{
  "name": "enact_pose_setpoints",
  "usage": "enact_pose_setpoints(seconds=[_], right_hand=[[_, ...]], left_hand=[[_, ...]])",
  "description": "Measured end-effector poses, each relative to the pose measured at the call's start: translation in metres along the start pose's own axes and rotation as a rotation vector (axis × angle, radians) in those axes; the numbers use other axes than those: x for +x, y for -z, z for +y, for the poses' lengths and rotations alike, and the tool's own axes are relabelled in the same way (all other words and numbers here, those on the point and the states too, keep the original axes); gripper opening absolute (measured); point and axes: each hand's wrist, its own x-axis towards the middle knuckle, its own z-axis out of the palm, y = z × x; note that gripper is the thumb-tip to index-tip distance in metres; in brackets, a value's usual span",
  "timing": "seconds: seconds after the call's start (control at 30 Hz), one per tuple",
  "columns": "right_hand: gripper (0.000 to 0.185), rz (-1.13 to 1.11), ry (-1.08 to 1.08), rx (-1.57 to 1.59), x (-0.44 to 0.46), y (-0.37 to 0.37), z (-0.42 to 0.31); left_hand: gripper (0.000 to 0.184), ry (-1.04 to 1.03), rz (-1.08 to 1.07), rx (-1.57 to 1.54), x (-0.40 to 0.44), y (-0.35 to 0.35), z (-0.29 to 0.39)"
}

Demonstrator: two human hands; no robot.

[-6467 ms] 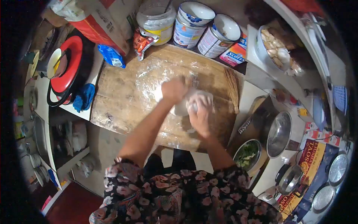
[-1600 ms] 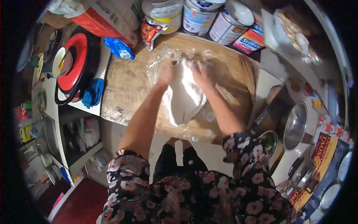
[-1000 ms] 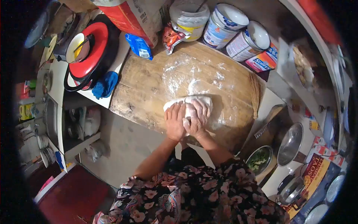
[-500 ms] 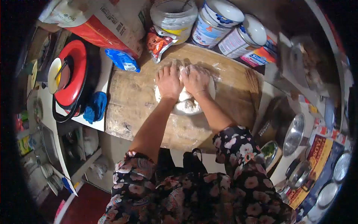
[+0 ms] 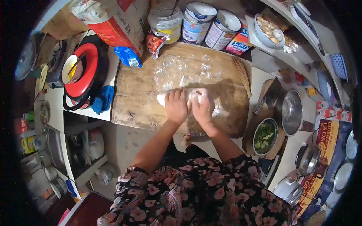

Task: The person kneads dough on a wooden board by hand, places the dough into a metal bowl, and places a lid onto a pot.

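Note:
White dough [image 5: 161,99] lies as a short roll on the floured wooden board [image 5: 135,98], right of its middle. My left hand [image 5: 176,106] is on the dough's left part, fingers close together and curled over it. Beside it, my right hand [image 5: 201,108] grips the right part, its fingers bent over the top. The two hands are almost touching, and they hide much of the dough. Loose flour is scattered on the board beyond and to the right of them.
A straw brush [image 5: 242,76] lies at the board's right edge. Behind the board stand a jar [image 5: 166,27], cans with bowls [image 5: 194,30] and a blue packet [image 5: 127,56]. Left is a red lid [image 5: 83,64]; right, a bowl of greens [image 5: 265,136].
The dough was spread wide under my flattened hands; now it is a narrower roll. Both hands have come closer to the board's front edge and curled over it. The view has shifted.

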Motion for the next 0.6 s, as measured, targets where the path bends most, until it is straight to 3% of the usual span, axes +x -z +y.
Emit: enact_pose_setpoints(seconds=[0.07,0.13,0.3,0.6], right_hand=[[0.034,-0.034,0.272,-0.271,-0.005,-0.008,-0.002],[0.040,-0.118,0.364,-0.235,-0.018,-0.010,0.005],[0.050,-0.024,0.383,-0.230,-0.023,-0.024,0.027],[0.046,-0.040,0.364,-0.292,0.086,-0.067,0.041]], left_hand=[[0.043,-0.042,0.106,0.012,-0.025,-0.012,-0.007],[0.045,-0.040,0.067,0.010,-0.043,-0.021,-0.013],[0.046,-0.134,0.033,0.016,-0.041,-0.031,-0.023],[0.046,-0.127,-0.032,-0.021,0.076,-0.047,-0.063]])
